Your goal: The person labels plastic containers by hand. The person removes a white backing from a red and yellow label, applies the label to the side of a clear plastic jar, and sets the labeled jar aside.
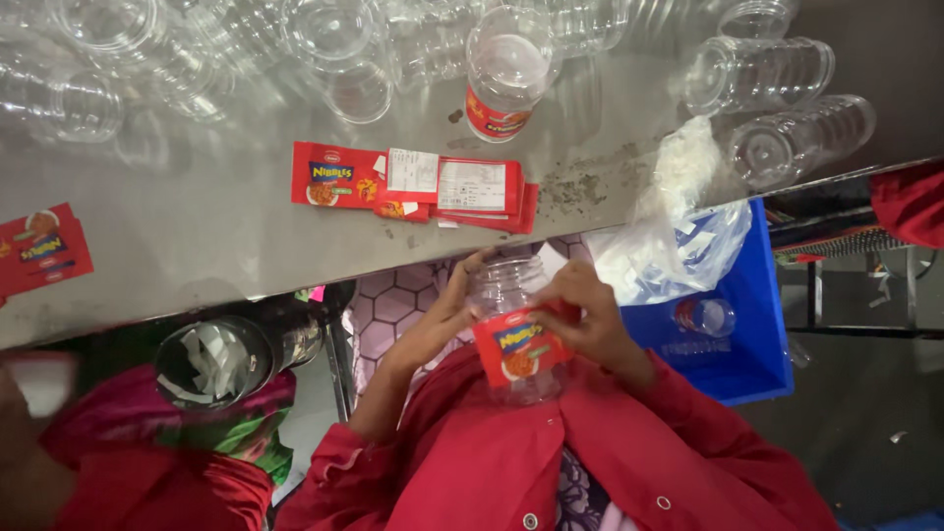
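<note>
I hold a clear plastic jar below the table edge, over my lap. A red label lies on its side. My left hand grips the jar from the left, fingers curled round its upper part. From the right, my right hand presses on the label's edge with the fingers. Both sleeves are red.
On the steel table lie a stack of red labels and more labels at the left. A labelled jar stands among several empty clear jars. A blue crate sits right, a scrap-filled can left.
</note>
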